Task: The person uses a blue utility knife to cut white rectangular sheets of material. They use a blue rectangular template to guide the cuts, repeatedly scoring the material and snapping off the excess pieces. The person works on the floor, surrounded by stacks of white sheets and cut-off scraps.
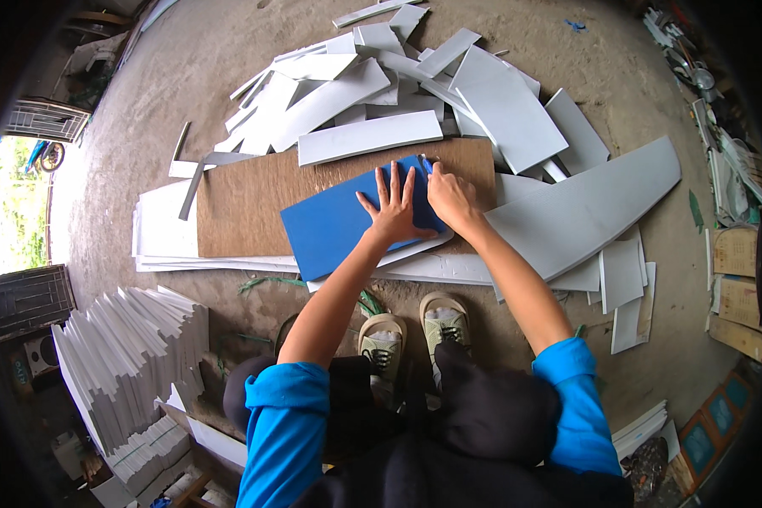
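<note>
My left hand [394,216] lies flat with fingers spread on a blue rectangular board [330,229]. The board rests at a slant on a brown wooden board [254,203]. My right hand [453,201] is closed round what looks like a blue utility knife [427,164], held at the blue board's far right corner. Its blade is too small to make out. A white sheet edge [419,247] shows beneath the blue board at its right side. Under the wooden board lie large white sheets [165,224].
Beyond the boards is a heap of white offcuts [339,102]. A long curved white panel [593,207] lies to the right. Many thin white pieces [131,356] stand stacked at the near left. A dark bent strip [196,182] crosses the wooden board's left end. My shoes [383,343] are just this side.
</note>
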Demonstrator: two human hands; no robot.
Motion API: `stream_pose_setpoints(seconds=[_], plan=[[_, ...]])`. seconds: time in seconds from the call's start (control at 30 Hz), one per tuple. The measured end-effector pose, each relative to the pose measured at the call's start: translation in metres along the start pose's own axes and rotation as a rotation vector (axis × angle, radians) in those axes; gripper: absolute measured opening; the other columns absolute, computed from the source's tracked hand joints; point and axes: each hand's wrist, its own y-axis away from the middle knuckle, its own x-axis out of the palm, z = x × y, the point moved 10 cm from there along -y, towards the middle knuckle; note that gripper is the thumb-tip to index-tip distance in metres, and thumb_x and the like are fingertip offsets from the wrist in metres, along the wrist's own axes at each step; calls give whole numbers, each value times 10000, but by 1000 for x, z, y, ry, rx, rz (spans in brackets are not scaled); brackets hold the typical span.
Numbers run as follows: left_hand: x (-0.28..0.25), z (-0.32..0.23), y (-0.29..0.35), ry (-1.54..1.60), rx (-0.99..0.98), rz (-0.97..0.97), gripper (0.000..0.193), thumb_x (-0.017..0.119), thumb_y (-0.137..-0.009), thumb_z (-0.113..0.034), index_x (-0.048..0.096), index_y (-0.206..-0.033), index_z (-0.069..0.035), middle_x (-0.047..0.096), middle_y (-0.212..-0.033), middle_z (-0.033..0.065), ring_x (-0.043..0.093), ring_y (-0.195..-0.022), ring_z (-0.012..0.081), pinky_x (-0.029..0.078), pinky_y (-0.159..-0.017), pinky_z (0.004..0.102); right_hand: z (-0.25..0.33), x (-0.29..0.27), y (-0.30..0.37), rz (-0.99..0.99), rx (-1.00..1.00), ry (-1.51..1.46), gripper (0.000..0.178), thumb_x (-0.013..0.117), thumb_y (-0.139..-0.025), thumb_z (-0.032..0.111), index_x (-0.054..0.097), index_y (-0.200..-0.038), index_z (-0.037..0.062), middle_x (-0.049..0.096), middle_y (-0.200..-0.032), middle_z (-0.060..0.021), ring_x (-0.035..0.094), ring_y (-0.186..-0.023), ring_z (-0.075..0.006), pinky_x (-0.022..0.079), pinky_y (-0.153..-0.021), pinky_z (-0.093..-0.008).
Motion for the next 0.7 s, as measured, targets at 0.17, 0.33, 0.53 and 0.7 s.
stream_pose_setpoints(seconds=[0.17,0.33,0.53,0.7], plan=[[13,5,-3,35,-42,146,1312,690,-448,-695,-50,-1402,-183,-161,-1437,163,-208,-1285,411,-17,-834,762,0,10,-7,27,-16,25,277,368,-891,205,481,-990,-27,617,-770,-241,613,-762,-391,483,-676,-492],[13,9,-3,55,-64,187,1304,705,-453,-672,-69,-1401,-221,-173,-1438,150,-224,-1287,389,-28,-858,746,1,15,-23,142,12,-12,275,407,-812,129,504,-997,-51,611,-853,-267,611,-843,-384,490,-730,-469],[7,3,-4,126,-69,78,1295,757,-421,-593,2,-1411,-234,-136,-1454,120,-216,-1301,358,-83,-852,733,-8,16,-28,137,58,-39,308,365,-850,202,521,-963,-39,590,-905,-287,586,-833,-431,476,-716,-500],[8,11,-2,110,-116,83,1298,763,-408,-586,16,-1411,-238,-129,-1459,97,-210,-1310,330,-93,-870,719,-16,25,42,221,26,-105,251,388,-865,193,506,-938,-17,594,-835,-276,586,-783,-444,481,-670,-509]])
